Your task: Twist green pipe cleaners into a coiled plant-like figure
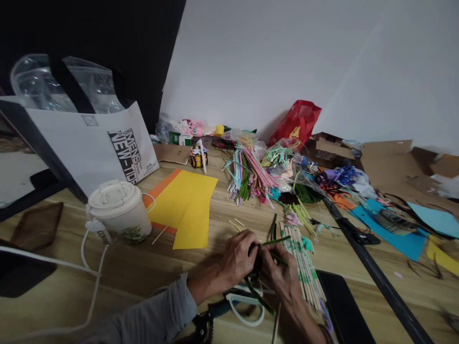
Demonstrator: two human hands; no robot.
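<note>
One wood-grain desk (220, 205), pretty cluttered, sits before us, with a pale wall (268, 62) at the far side. Our left hand (240, 255) and right hand (283, 274) are both mostly closed, fingers pinching fuzzy green stems (276, 241) around a dark bit we can't make out. Scissors (247, 323) crowd the space just below. We've got sticks (303, 267) and a black slab (344, 306) at near right, yellow paper (191, 205) and a lidded tub (124, 215) left, colourful stems (249, 174) farther back.
</note>
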